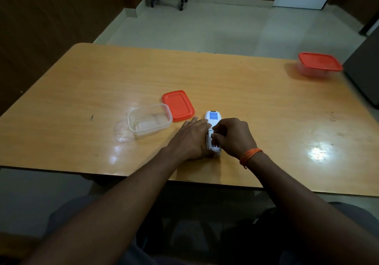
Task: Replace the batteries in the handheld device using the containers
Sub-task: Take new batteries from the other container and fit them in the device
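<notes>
Two bare forearms are reaching in from the near edge, their elbows cut off by the frame, and the lap below them is sitting too dark to read. The left hand (191,139) is lying flat against the left side of the white device (213,130), fingers extended forward and pressing on the casing, bracing it rather than closing around it. The right hand (233,136) is curling over the open battery bay, its fingertips bent down into the bay; whether they are pinching a battery cannot be told, since the knuckles are hiding the contact. A small red glint is showing low in the bay, too small to identify. An orange thread band (250,155) is circling the right wrist. The device is resting back-up on the wooden table (266,104), blue label facing up at its far end. Just beside it to the left, an orange lid (178,105) is lying flat, touching a clear open container (149,119). A lidded container (319,63) is standing well apart at the far right.
</notes>
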